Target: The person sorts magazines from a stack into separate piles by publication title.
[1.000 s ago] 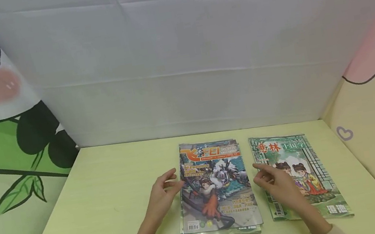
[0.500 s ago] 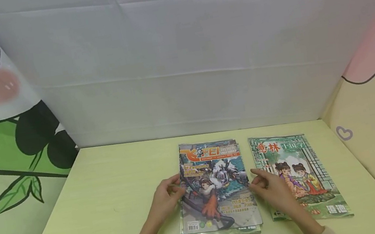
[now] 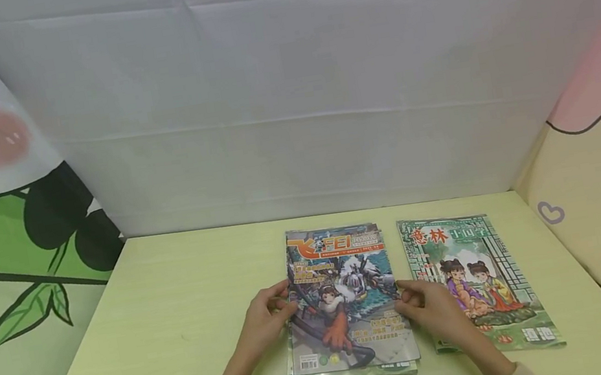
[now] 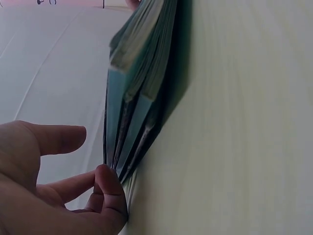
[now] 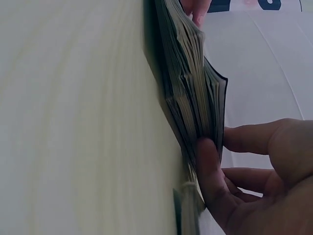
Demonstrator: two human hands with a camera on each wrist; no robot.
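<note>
A stack of magazines (image 3: 349,311) lies on the table, its top cover showing orange lettering and a red-clad figure. At its left edge, my left hand (image 3: 265,318) holds the stack with bent fingers. From the left wrist, one straight finger (image 4: 61,139) stands apart from the stack while a bent fingertip meets its lower end. My right hand (image 3: 435,310) holds the opposite edge; the right wrist view has the thumb (image 5: 209,164) against the page edges and another finger at the top cover. The stack's underside is hidden.
Right of the stack lies a green magazine (image 3: 498,300) with two cartoon children, partly behind my right forearm. The pale yellow table (image 3: 186,284) ends at a white cloth wall (image 3: 296,162). Printed panels stand at the left and right sides.
My right hand has come left and slightly down from over the green magazine to the stack's right edge. My left hand has lowered a little along the left edge. The stack lies almost unchanged.
</note>
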